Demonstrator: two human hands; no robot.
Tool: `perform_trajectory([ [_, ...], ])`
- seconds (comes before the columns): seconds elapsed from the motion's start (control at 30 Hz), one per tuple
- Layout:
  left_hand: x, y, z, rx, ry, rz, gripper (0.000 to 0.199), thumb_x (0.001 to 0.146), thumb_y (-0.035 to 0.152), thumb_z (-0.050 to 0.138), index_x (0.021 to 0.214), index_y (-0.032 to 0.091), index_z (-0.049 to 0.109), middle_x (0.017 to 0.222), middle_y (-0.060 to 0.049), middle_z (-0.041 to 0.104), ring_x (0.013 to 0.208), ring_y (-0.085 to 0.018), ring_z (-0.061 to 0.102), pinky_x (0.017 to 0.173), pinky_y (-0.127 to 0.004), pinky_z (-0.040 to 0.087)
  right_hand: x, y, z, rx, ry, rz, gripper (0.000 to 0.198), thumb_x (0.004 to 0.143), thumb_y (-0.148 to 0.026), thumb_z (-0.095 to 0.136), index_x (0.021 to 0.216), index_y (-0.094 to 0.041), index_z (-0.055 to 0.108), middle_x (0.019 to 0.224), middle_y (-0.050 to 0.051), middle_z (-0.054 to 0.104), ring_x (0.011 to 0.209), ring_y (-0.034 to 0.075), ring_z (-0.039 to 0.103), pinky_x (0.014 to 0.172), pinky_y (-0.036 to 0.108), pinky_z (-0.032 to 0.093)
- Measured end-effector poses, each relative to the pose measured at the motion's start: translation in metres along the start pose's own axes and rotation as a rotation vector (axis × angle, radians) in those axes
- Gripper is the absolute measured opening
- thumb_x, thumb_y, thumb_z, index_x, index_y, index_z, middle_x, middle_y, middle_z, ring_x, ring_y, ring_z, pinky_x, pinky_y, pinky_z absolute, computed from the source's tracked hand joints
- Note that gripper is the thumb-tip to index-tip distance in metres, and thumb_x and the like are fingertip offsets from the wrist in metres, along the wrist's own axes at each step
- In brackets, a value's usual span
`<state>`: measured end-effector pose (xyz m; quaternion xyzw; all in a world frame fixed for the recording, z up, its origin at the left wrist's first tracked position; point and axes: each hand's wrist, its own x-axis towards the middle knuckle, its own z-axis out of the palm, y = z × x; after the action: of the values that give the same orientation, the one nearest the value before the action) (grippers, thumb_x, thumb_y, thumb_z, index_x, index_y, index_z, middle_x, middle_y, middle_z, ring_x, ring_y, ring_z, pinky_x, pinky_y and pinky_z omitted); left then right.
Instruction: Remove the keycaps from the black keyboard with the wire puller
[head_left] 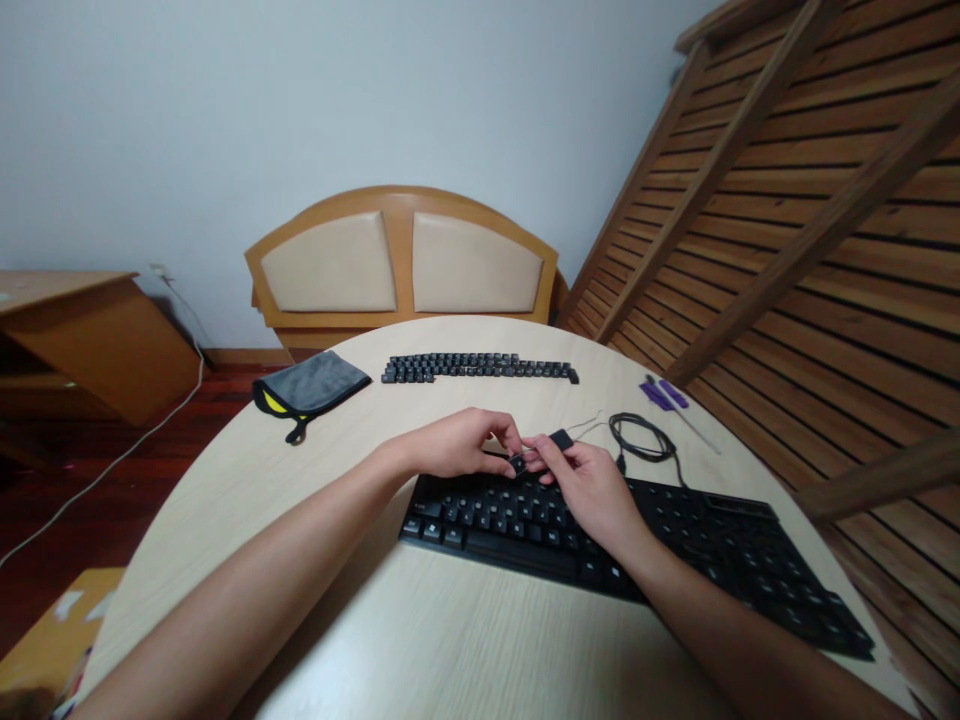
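Note:
A black keyboard (517, 545) lies across the near side of the round table. Over its upper left part, my right hand (592, 490) is closed on a wire keycap puller (560, 440) with a black handle; thin wire ends stick out past it. My left hand (472, 445) pinches at a small black keycap (517, 464) by the puller's other wire end. Both hands meet just above the keys, and my fingers partly hide the keycap and wires. Beyond them, loose black keycaps (480, 367) stand in rows.
A folded grey cloth (319, 385) with a yellow underside lies on the table's left. The coiled cable (641, 440) sits behind the keyboard. Purple pieces (658, 395) and a thin brush-like tool (688, 410) lie at the right edge. Wooden slats (787, 240) lean close on the right.

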<state>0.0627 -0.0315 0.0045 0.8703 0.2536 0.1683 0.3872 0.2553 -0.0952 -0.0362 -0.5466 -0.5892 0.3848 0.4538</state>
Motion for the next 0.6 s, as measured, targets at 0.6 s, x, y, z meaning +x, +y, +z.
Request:
perform_trajectory([
  [0.6,0.0007,0.0041,-0.0019,0.250,0.054,0.168,0.018,0.087,0.020,0.065,0.105,0.019,0.067,0.101,-0.006,0.071,0.092,-0.020,0.063,0.085,-0.035,0.047,0.0088,0.0053,-0.0027,0.218,0.036,0.156,0.043,0.082,-0.054,0.066,0.084,-0.012,0.076,0.078,0.012,0.075,0.068,0.019,0.073,0.065,0.028,0.064],
])
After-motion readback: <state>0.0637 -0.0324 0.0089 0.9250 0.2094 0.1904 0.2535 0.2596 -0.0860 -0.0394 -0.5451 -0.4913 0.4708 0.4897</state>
